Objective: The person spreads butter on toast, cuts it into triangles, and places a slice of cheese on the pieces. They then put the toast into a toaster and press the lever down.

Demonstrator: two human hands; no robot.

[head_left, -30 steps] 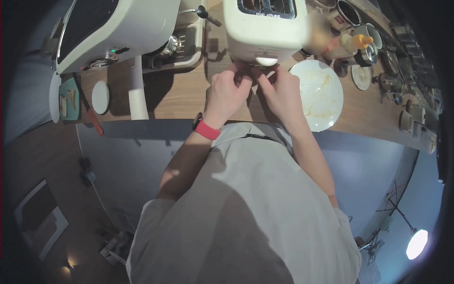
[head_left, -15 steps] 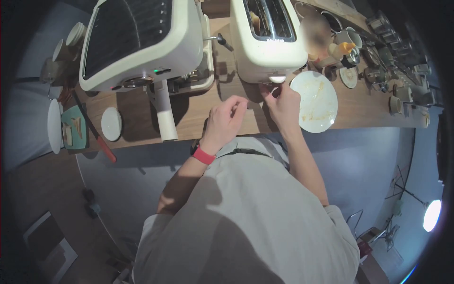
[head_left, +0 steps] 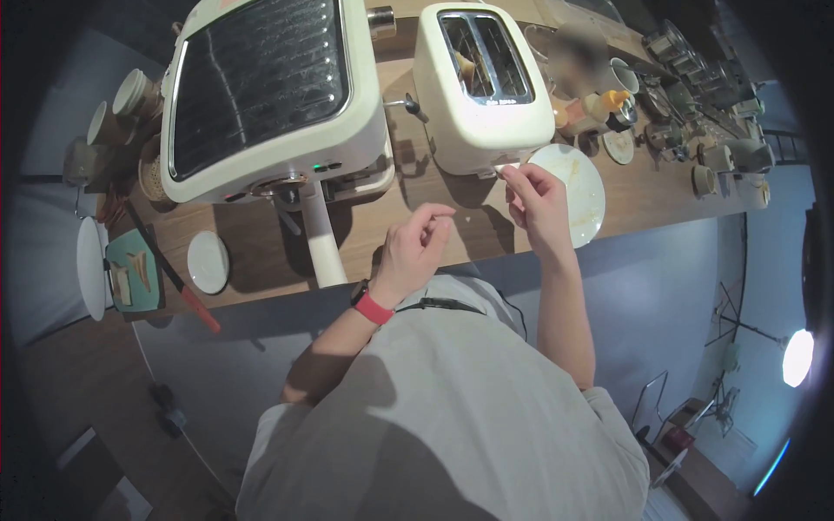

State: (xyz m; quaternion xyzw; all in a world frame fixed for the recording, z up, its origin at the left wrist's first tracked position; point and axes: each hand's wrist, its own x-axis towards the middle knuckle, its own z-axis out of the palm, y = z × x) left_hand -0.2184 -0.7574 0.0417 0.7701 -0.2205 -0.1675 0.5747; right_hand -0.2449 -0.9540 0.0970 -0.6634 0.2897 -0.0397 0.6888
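Note:
A cream two-slot toaster (head_left: 499, 128) stands before me, with what looks like bread low in its left slot. My right hand (head_left: 543, 204) is at the toaster's front right corner. Its thumb and forefinger close on the small white lever (head_left: 506, 167), while the other fingers curl inward. To the left, my left hand (head_left: 414, 247) hovers near the table's front edge, fingers loosely curled and nothing visible in them. Just behind my right hand lies a white plate (head_left: 578, 187) with brownish smears.
A cream espresso machine (head_left: 360, 143) stands left of the toaster, its handle (head_left: 321, 247) jutting forward. Farther left are a small white dish (head_left: 208, 262), a red-handled knife (head_left: 200, 308) and a teal board (head_left: 146, 291) with bread pieces. Bottles (head_left: 599, 106) and cups crowd the right.
My right hand has shifted from below the lever to its right side, with fingers more curled. My left hand stays curled in nearly the same place. The view has tilted slightly.

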